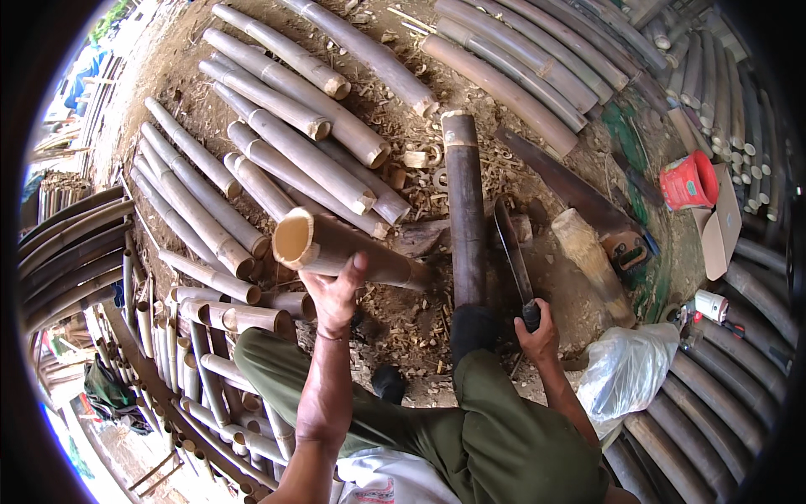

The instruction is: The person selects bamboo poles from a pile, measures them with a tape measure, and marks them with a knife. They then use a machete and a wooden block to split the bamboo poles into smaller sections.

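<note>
My left hand [336,294] grips a short, thick bamboo tube [369,256] from below, thumb along its side. The tube's pale hollow end tilts up toward the left, and its other end points right, low over the chips. In my right hand [539,333] is the dark handle of a long knife [512,252], its blade pointing away from me. Between the two hands a dark bamboo pole [464,202] lies lengthwise, its near end by my dark-shod right foot [472,329]. Just right of the blade is a rough, pale wooden piece [588,260].
Cut bamboo poles [294,126] lie in rows at far left, with more [529,59] at far right. A handsaw [571,185] rests beyond the pale piece. At right are a red bucket [688,181], cardboard [720,223] and a plastic bag [625,370]. Shavings cover the ground.
</note>
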Demonstrator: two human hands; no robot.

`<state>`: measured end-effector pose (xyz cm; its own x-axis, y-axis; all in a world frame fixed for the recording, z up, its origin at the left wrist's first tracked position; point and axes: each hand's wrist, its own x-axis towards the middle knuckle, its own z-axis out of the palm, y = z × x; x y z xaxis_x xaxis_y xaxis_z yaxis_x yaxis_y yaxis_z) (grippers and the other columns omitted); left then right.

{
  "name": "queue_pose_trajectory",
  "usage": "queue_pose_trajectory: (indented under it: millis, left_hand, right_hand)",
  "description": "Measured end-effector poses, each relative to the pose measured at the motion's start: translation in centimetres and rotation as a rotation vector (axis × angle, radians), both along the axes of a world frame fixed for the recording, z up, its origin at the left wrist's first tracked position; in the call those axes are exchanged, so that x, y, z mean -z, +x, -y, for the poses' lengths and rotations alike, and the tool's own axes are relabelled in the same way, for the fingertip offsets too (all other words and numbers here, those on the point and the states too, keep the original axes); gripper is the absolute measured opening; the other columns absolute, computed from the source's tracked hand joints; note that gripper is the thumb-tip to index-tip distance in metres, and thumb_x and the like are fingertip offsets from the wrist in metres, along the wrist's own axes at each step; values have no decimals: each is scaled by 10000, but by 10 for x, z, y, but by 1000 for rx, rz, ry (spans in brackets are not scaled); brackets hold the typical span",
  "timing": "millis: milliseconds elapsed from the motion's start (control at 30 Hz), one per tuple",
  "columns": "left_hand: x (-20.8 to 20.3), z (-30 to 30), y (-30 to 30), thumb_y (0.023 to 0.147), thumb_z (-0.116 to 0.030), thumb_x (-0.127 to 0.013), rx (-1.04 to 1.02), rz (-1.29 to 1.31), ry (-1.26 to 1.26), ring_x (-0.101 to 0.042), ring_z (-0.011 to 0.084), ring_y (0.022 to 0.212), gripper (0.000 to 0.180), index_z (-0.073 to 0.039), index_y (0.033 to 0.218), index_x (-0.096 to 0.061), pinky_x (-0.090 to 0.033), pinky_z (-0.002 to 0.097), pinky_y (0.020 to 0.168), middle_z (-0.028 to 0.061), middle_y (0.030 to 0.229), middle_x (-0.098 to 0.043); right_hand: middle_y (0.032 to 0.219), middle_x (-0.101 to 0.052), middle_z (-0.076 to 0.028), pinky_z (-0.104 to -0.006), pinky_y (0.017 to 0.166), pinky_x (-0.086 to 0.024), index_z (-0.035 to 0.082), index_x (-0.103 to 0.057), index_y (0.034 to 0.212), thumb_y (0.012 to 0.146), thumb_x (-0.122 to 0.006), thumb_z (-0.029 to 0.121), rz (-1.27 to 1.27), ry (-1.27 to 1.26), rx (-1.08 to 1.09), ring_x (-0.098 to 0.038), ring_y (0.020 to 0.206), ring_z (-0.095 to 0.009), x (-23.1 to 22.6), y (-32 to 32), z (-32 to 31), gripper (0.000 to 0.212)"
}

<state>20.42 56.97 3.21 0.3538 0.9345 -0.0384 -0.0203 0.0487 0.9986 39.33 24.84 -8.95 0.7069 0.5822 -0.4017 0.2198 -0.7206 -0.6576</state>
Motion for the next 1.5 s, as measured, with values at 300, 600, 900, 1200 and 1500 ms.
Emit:
queue_pose_trajectory:
  millis: [300, 600, 900, 1200, 1500]
  left_hand:
    - [-11, 6, 28, 726, -213, -890, 26, 24, -22, -637, 243, 1057, 739, -11, 1299, -470, -539, 386, 927, 143, 1135, -649]
    - [-59, 11, 25, 748, -179, -813, 6, 444, 311, -632, 333, 1081, 763, -81, 1373, -386, -465, 576, 1030, 138, 1142, -590]
    - [-90, 3, 62, 695, -648, -803, 192, 588, 394, -623, 266, 899, 933, -146, 1354, -376, -498, 474, 851, 87, 1012, -595]
    - [-76, -2, 75, 734, -543, -833, 362, 590, 433, -639, 301, 896, 887, -156, 1377, -361, -525, 494, 822, 109, 1042, -599]
    - [-77, -3, 68, 752, -454, -852, 400, 591, 404, -644, 320, 913, 842, -151, 1373, -369, -525, 504, 845, 122, 1071, -598]
  right_hand:
    - [1117, -609, -224, -483, 844, -498, 34, -528, 1254, 796, -710, 198, 106, -18, -54, -613, 993, -439, 16, 7, 9, 520]
    - [931, -636, -154, -417, 774, -518, 5, -559, 1220, 814, -695, 168, -72, 66, 79, -647, 836, -321, -18, 13, -7, 458]
    - [787, -569, -43, -306, 642, -460, -14, -598, 1253, 882, -661, 149, -151, 177, 168, -515, 677, -133, -56, 48, -25, 411]
    - [754, -563, 1, -244, 586, -434, -14, -575, 1290, 924, -602, 148, -91, 260, 130, -526, 626, -78, -68, 60, -29, 401]
    - [824, -605, -45, -279, 659, -453, -24, -619, 1224, 936, -632, 164, -178, 204, 137, -522, 689, -119, -80, 69, -46, 344]
